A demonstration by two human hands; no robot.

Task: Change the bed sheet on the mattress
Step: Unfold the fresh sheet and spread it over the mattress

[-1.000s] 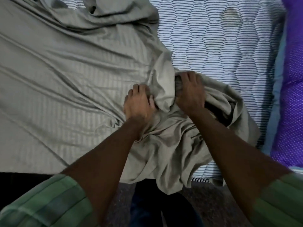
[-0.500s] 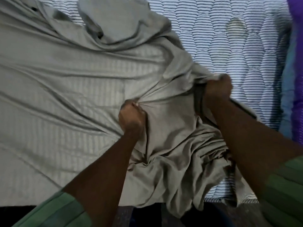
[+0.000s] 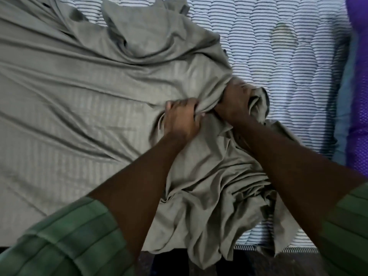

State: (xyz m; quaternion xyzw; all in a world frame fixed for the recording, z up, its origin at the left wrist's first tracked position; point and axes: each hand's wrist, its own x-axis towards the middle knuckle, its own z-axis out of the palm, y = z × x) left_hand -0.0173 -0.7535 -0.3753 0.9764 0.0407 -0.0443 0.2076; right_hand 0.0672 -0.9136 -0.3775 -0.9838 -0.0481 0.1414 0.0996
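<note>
Grey sheet half-covering striped mattress — purple fabric beside

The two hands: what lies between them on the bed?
In the head view, only a bunched fold of the grey sheet separates left hand and right hand.

Dim, flat indoor light, soft shadows in the folds of the grey sheet, slight motion blur on both hands, wide-angle bending at the edges, dark bottom edge
</note>
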